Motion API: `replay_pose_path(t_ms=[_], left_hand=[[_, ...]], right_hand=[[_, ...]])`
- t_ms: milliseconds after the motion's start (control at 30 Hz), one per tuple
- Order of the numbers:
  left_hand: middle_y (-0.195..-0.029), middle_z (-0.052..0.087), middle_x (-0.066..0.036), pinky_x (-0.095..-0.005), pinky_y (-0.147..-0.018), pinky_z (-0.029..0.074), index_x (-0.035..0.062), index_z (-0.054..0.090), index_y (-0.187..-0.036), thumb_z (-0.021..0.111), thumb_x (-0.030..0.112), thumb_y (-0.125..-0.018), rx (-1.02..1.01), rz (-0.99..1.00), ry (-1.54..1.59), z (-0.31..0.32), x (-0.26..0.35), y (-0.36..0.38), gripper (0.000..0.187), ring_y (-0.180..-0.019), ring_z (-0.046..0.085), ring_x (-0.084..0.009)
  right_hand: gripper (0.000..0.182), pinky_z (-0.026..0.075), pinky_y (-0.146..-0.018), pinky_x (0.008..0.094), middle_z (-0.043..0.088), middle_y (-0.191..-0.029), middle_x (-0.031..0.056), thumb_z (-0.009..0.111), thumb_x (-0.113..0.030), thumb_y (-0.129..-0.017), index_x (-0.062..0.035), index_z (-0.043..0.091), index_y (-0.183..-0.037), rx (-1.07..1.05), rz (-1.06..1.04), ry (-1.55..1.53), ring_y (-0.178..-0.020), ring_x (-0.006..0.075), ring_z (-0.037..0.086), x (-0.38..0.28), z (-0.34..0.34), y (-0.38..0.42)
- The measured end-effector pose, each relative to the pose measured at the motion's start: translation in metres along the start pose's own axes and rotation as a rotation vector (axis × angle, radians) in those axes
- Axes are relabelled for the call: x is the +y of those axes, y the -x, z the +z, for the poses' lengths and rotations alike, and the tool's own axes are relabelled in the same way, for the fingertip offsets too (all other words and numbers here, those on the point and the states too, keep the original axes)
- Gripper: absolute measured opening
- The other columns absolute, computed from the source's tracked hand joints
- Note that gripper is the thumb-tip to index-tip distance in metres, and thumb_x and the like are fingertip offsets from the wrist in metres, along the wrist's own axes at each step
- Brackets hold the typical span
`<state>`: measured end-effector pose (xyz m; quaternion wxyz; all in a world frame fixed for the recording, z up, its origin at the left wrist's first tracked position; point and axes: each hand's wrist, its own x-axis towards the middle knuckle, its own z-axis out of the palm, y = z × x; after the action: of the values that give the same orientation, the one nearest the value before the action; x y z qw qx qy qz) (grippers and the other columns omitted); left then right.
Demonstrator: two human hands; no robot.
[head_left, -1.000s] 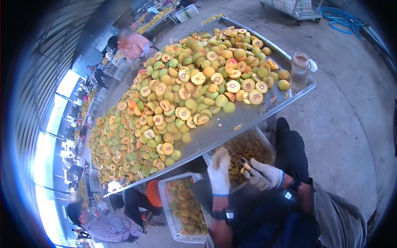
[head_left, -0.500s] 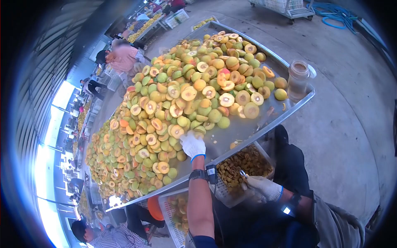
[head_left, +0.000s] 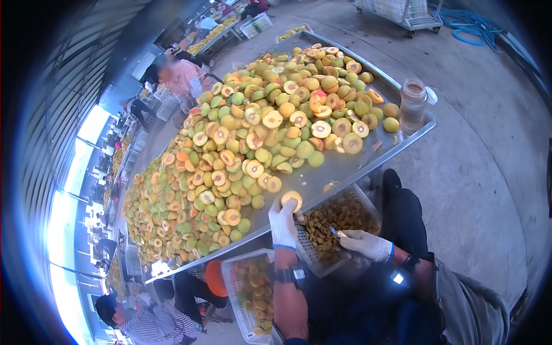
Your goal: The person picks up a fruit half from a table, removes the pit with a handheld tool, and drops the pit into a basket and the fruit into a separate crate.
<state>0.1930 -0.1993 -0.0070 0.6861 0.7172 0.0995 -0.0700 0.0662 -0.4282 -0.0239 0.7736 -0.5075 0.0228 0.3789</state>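
My left hand (head_left: 283, 223), in a white glove, holds a halved yellow fruit (head_left: 291, 200) with its cut face up, just over the near edge of the metal table (head_left: 368, 171). My right hand (head_left: 366, 244), also gloved, is closed round a small metal tool (head_left: 335, 232) whose tip points left over a crate of brown pits (head_left: 322, 221). A large heap of halved green and yellow fruit (head_left: 230, 155) covers much of the table.
A clear jar (head_left: 413, 106) stands at the table's right corner. Below the near edge are a white crate of fruit pieces (head_left: 227, 270) and an orange bucket (head_left: 215, 278). A person in stripes (head_left: 158, 325) sits at lower left; another in pink (head_left: 183, 75) is across the table.
My left hand has come back from the heap towards the table's near edge, now with a fruit half in its fingers. My right hand has stayed over the pit crate with the tool.
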Motion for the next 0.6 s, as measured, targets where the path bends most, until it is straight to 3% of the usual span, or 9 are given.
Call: replay_pose_path(t_ms=[33, 67, 100, 133, 167, 233, 367, 433, 600], left_hand=[[-0.091, 0.068, -0.014, -0.0423, -0.075, 0.057, -0.0042, 0.061, -0.119, 0.063, 0.014, -0.093, 0.007, 0.006, 0.007, 0.001, -0.005, 0.013, 0.032, -0.081, 0.068, -0.0257], [-0.095, 0.068, -0.015, -0.0435, -0.079, 0.057, -0.0029, 0.061, -0.119, 0.063, 0.015, -0.093, -0.028, -0.008, 0.304, 0.004, -0.012, 0.026, 0.032, -0.085, 0.067, -0.0273], [-0.1, 0.068, -0.016, -0.0447, -0.082, 0.057, -0.0016, 0.062, -0.12, 0.062, 0.016, -0.094, -0.069, -0.022, 0.6, 0.008, -0.018, 0.037, 0.031, -0.089, 0.067, -0.0288], [-0.1, 0.068, -0.016, -0.0447, -0.082, 0.057, -0.0016, 0.062, -0.12, 0.062, 0.016, -0.094, -0.068, -0.019, 0.607, 0.015, -0.016, 0.051, 0.031, -0.089, 0.067, -0.0288], [-0.106, 0.067, -0.016, -0.0468, -0.087, 0.056, -0.0009, 0.061, -0.121, 0.062, 0.017, -0.094, -0.106, -0.037, 0.744, 0.022, -0.013, 0.066, 0.033, -0.097, 0.066, -0.0306], [-0.123, 0.065, -0.019, -0.0528, -0.099, 0.052, 0.0005, 0.055, -0.135, 0.058, 0.028, -0.1, -0.199, -0.036, 0.838, 0.022, -0.021, 0.087, 0.044, -0.114, 0.064, -0.036], [-0.132, 0.06, -0.022, -0.0541, -0.104, 0.049, 0.0013, 0.044, -0.148, 0.041, 0.05, -0.109, -0.181, -0.02, 0.946, 0.033, -0.028, 0.112, 0.062, -0.118, 0.061, -0.0379], [-0.132, 0.06, -0.022, -0.0544, -0.105, 0.048, 0.0008, 0.046, -0.146, 0.041, 0.048, -0.109, -0.147, -0.023, 0.95, 0.035, -0.028, 0.117, 0.06, -0.119, 0.061, -0.0387], [-0.131, 0.061, -0.022, -0.0565, -0.109, 0.046, -0.0007, 0.051, -0.14, 0.044, 0.042, -0.107, 0.001, -0.068, 0.821, 0.042, -0.018, 0.123, 0.054, -0.123, 0.06, -0.0409]], right_hand=[[0.038, 0.042, -0.048, 0.0209, 0.054, -0.074, -0.0062, 0.051, -0.047, -0.108, -0.0118, 0.064, -0.111, 0.006, -0.017, 0.119, -0.056, 0.003, 0.052, -0.009, 0.004, 0.004], [0.038, 0.042, -0.048, 0.0209, 0.054, -0.074, -0.0062, 0.051, -0.047, -0.108, -0.0118, 0.064, -0.111, 0.003, -0.017, 0.129, -0.056, 0.003, 0.052, -0.012, 0.009, 0.006], [0.04, 0.046, -0.052, 0.0269, 0.06, -0.075, -0.001, 0.052, -0.047, -0.107, -0.0095, 0.064, -0.114, 0.033, -0.087, 0.209, -0.058, 0.0106, 0.058, -0.013, 0.013, 0.008], [0.043, 0.049, -0.056, 0.033, 0.065, -0.077, 0.0042, 0.053, -0.047, -0.107, -0.0073, 0.063, -0.117, 0.063, -0.155, 0.287, -0.059, 0.0181, 0.064, -0.014, 0.016, 0.009], [0.043, 0.049, -0.056, 0.033, 0.065, -0.077, 0.0042, 0.053, -0.047, -0.107, -0.0073, 0.063, -0.117, 0.064, -0.152, 0.293, -0.059, 0.0181, 0.064, -0.014, 0.018, 0.01], [0.045, 0.052, -0.067, 0.0487, 0.072, -0.09, 0.0216, 0.054, -0.045, -0.105, -0.0036, 0.061, -0.122, 0.164, -0.362, 0.675, -0.075, 0.0418, 0.07, -0.012, 0.022, 0.009], [0.04, 0.052, -0.074, 0.0523, 0.071, -0.091, 0.025, 0.058, -0.037, -0.102, -0.0025, 0.059, -0.123, 0.257, -0.317, 0.779, -0.082, 0.0437, 0.071, -0.03, 0.045, 0.021], [0.045, 0.049, -0.076, 0.0586, 0.069, -0.099, 0.0317, 0.057, -0.04, -0.102, -0.003, 0.058, -0.127, 0.297, -0.328, 0.797, -0.087, 0.0524, 0.066, -0.028, 0.046, 0.02], [0.043, 0.05, -0.074, 0.0583, 0.068, -0.095, 0.0319, 0.057, -0.039, -0.102, -0.002, 0.056, -0.123, 0.335, -0.39, 0.788, -0.085, 0.0528, 0.066, -0.017, 0.05, 0.013]])
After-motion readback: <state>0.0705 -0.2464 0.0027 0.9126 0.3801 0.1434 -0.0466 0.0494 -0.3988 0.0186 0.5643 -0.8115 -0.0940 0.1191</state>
